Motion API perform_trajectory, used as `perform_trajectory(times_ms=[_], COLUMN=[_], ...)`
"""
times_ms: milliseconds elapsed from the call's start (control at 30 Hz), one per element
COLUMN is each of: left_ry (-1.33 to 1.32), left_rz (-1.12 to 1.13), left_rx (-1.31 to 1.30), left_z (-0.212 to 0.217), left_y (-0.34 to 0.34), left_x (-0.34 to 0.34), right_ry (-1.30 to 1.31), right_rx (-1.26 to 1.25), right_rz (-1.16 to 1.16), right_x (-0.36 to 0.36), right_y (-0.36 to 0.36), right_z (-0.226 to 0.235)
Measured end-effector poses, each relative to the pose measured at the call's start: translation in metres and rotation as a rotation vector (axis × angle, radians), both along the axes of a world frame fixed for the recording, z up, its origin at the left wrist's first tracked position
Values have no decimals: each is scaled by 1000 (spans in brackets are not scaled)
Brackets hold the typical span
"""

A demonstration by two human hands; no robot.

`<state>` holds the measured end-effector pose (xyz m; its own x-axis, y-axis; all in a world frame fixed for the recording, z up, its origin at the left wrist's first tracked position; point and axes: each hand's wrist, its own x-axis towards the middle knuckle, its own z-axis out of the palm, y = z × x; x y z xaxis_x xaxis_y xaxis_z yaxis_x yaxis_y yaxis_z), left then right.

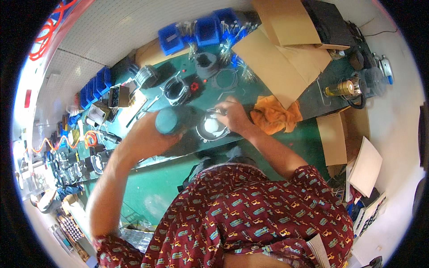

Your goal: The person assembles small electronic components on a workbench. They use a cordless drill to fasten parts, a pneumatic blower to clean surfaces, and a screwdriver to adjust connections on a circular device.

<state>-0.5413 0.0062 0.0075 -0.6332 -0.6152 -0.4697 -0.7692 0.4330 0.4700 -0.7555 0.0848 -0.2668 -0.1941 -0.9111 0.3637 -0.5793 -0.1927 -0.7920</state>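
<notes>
My left hand (149, 136) is closed around a dark round piece with a flat teal face (166, 120), held above the workbench. To its right, a ring-shaped metal housing (203, 132) with small lugs on its rim lies on the bench, with a pale disc (212, 124) in its middle. My right hand (233, 115) is over the far right edge of this housing, its fingers pinched together. Something thin and shiny shows at those fingertips, too small to name. Just beyond the right hand lies an L-shaped hex key (225, 93).
Farther back stand another ring housing (176, 90), a red knob (194, 86) and a dark grey round part (207, 65). Blue bins (207, 31) and wire bundles line the back. An orange cloth (276, 115), cardboard (279, 62) and a yellow bottle (339, 89) lie rightward.
</notes>
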Motion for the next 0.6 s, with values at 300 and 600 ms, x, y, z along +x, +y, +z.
perform_trajectory(times_ms=[300, 600], left_ry=[-200, -218], left_rz=[-126, -174], left_rx=[-138, -213], left_z=[-4, 4], left_y=[-7, 6], left_x=[-19, -23], right_ry=[-95, -39], right_rx=[-24, 5], right_rz=[85, 98], right_x=[3, -2], right_y=[-4, -8], right_z=[-5, -6])
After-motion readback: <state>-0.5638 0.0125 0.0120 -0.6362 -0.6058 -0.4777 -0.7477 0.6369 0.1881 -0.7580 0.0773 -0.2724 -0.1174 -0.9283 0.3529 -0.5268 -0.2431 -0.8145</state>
